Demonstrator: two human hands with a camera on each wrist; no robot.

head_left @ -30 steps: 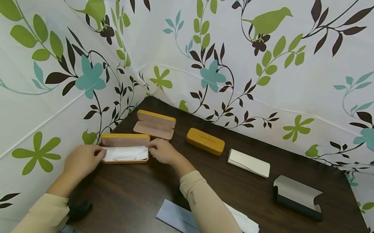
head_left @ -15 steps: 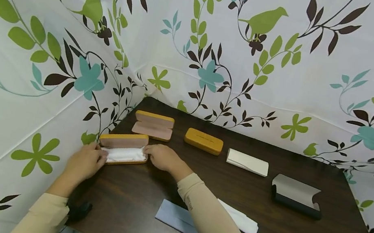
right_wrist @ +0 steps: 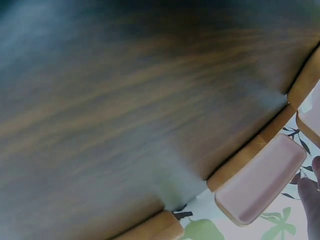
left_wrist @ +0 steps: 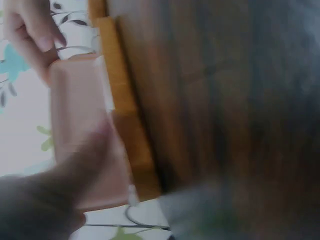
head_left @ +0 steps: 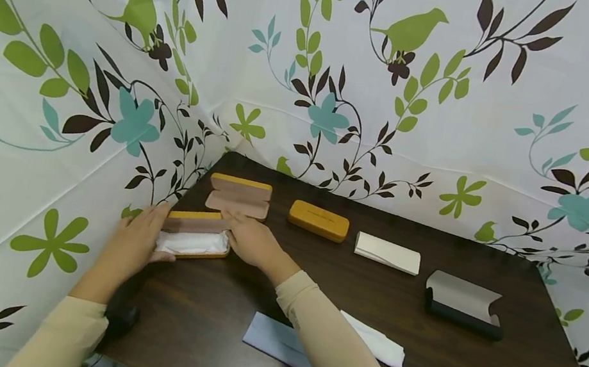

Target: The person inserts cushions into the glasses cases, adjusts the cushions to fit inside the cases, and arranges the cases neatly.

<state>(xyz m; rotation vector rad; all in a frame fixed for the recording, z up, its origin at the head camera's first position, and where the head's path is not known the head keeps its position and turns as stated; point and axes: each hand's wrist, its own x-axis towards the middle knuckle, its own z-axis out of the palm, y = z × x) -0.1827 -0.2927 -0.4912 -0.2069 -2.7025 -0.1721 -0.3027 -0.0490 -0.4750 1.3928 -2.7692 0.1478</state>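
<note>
At the left side of the table an open yellow glasses case (head_left: 193, 224) with pink lining holds a folded white cloth (head_left: 193, 242). My left hand (head_left: 129, 240) grips the left end of this case, fingers up at the lid and thumb low at the front. At the other end my right hand (head_left: 254, 240) holds the lid's right corner between fingers and thumb. In the left wrist view, my blurred left thumb crosses the lining (left_wrist: 77, 95), and right-hand fingers (left_wrist: 37, 30) touch the lid's far corner. Right-hand fingers (right_wrist: 310, 200) also show in the right wrist view.
Behind stands another open yellow case (head_left: 239, 200), beside a closed yellow case (head_left: 319, 221). Farther right are a flat cream case (head_left: 388, 253) and a dark case (head_left: 464, 303) with grey inside. A blue-grey flat case (head_left: 279, 342) and white cloth (head_left: 375, 343) lie near my right forearm.
My left hand has left the cloth's end and moved up, fingers now at the lid. My right hand has risen from the cloth to the lid's right corner.
</note>
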